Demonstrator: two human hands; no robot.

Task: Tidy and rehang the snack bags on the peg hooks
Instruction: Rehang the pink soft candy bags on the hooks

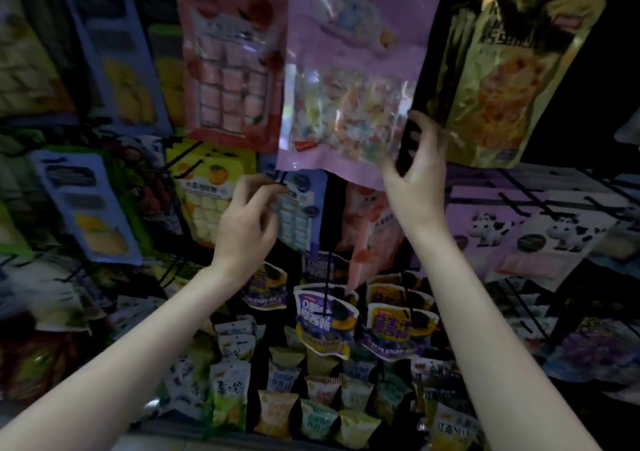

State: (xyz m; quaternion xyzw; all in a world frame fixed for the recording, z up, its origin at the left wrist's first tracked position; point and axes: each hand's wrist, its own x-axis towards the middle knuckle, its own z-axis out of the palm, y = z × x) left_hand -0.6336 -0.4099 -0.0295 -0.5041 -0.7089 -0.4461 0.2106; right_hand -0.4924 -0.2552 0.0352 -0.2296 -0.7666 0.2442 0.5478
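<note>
Lilac snack bag (353, 79) on peg; R hand (414, 176) fingers seemingly pinch its corner, L hand (249, 228) loosely curled, empty.

Setting: dim retail display, lighting low and uneven, colours muted. Backing: dark display wall (588, 79), near black at the upper right. Fixtures: black wire rails (540, 204) crossing the right side, horizontal and slanted. Base: lower shelf (166, 431) with a pale front edge along the bottom of the view. Edges of the view blurred and bent by the wide lens.
</note>
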